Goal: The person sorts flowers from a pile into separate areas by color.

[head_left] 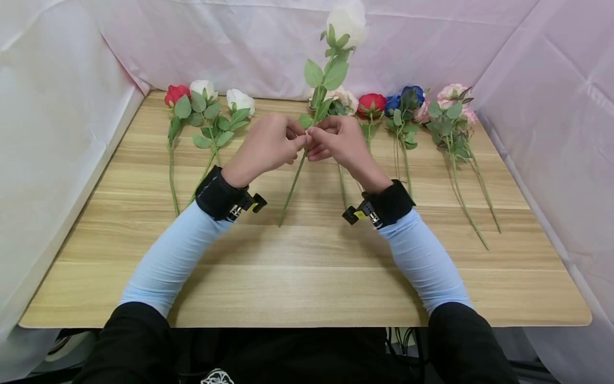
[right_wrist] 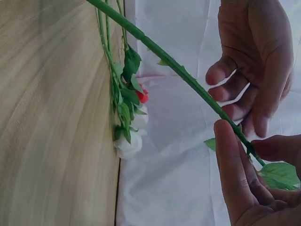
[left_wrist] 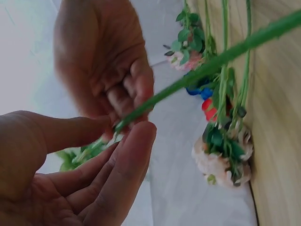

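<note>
fingers first: the left hand [head_left: 268, 145] and the right hand [head_left: 338, 143] meet fingertip to fingertip, both pinching the green stem [head_left: 295, 178] of the white rose [head_left: 346, 20] at about its middle, thumbs and forefingers closed on it, the other fingers loosely curled. the rose stands tilted above the surface [head_left: 307, 277], bloom up high toward the backdrop, stem end hanging low between the wrists. in the right wrist view the fingers [right_wrist: 235, 165] sit right at a leaf node, a leaf [right_wrist: 281, 173] just beside them.

risks, as i judge them: the pinch is narrow and the bloom is top-heavy, so the stem could twist or slide; a tug at the node could strip the leaf or kink the stem; a swing could sweep the stem end into the flowers lying on the surface, the left group [head_left: 203, 114] or the right group [head_left: 417, 114].

writing: none readable anywhere; the wrist straps [head_left: 218, 193] carry no legible label.
</note>
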### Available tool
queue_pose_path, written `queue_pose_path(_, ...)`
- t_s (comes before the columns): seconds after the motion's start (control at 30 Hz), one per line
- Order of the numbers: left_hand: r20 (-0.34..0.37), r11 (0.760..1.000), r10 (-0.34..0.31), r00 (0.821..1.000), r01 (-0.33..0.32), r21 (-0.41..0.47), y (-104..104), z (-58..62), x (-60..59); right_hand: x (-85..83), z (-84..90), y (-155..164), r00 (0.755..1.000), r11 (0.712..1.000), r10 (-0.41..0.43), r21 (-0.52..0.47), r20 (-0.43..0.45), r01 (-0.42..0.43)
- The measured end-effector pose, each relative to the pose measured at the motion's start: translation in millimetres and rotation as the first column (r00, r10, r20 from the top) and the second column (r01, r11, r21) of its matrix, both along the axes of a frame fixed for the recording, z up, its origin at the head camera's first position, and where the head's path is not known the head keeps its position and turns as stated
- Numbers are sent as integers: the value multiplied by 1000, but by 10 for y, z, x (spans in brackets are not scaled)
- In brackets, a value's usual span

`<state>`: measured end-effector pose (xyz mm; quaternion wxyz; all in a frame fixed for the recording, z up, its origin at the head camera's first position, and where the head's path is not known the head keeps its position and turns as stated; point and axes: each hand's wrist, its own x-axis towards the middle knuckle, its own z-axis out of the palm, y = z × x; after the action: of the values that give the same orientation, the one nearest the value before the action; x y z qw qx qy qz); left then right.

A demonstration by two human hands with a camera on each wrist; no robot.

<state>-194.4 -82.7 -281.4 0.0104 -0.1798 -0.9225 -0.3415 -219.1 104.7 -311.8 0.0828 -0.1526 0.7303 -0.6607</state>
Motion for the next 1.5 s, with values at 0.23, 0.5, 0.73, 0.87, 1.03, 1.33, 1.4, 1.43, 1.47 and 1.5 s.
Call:
queue_pose_path(0.23, -32, 991, 108, 994, -106, 80, -377, 170, -44, -48, 24, 9, 1000, 991, -3, 134, 0, 3)
queue_pose_path(0.5, 8, 976, 185, 983, -185, 116, -639, 192, -146, -258, 47, -94, 997, 924, 10, 381, 78, -39)
queue_pose_path(0.73, 63, 962, 249, 966, -255, 103, -790, 173, -243, -566, 57, -225, 994, 866, 55, 491, 98, -96)
queue_pose_path(0.87, 78, 961, 251, 965, -258, 100, -814, 173, -263, -674, -9, -287, 991, 854, 63, 507, 116, -114)
queue_pose_path(1.03, 78, 966, 239, 968, -245, 81, -803, 170, -270, -787, -159, -376, 993, 844, 54, 527, 106, -103)
queue_pose_path(1.33, 72, 965, 250, 966, -255, 66, -835, 195, -264, -923, -331, -545, 997, 699, 1, 713, 77, -56)
queue_pose_path(1.4, 74, 965, 250, 965, -255, 65, -845, 197, -262, -936, -354, -578, 999, 641, -5, 767, 45, -31)
queue_pose_path(1.43, 77, 965, 249, 965, -254, 66, -848, 198, -261, -940, -364, -592, 1000, 616, -10, 787, 27, -15)
queue_pose_path(1.47, 79, 965, 248, 966, -253, 64, -851, 198, -262, -945, -374, -604, 1000, 596, -13, 803, 14, -3)
queue_pose_path(1.5, 82, 965, 247, 966, -253, 66, -855, 196, -259, -950, -385, -613, 1000, 578, -12, 816, 1, 6)
